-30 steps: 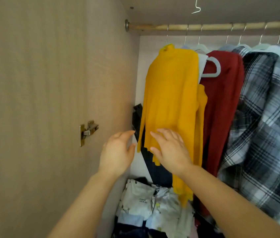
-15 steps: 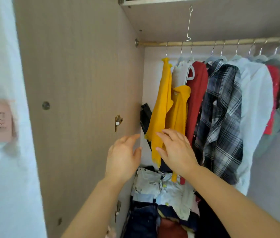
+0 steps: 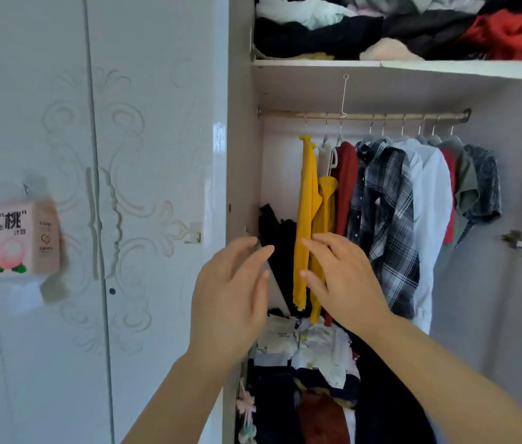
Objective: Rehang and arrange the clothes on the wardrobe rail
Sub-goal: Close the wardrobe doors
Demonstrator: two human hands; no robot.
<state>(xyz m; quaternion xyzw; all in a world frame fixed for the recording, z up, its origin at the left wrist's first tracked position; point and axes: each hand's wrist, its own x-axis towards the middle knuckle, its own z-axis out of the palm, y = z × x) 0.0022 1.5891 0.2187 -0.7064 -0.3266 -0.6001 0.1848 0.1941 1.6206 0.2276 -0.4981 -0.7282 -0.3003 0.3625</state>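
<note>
Here, the mustard-yellow top (image 3: 306, 219) hangs edge-on, long and narrow, leftmost on the rail (image 3: 362, 116). My left hand (image 3: 231, 293), fingers loose and empty, sits just left of it; my right hand (image 3: 346, 277), likewise relaxed, overlaps its lower half.

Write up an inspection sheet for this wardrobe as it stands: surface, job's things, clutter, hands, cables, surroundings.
Surface: wardrobe rail carries a row of hangers under the shelf.
Job's things: yellow top hangs leftmost, then a white hanger, red garment, plaid shirt, white shirt; more garments further right.
Clutter: heaped clothes on the shelf; a clothes pile on the wardrobe floor.
Hands: left hand open, holding nothing; right hand open, fingers straight in front of the yellow top, contact unclear.
Cables: nothing seen.
Surroundings: closed white door with a pink tissue pack hung on it; door hinge at right.
</note>
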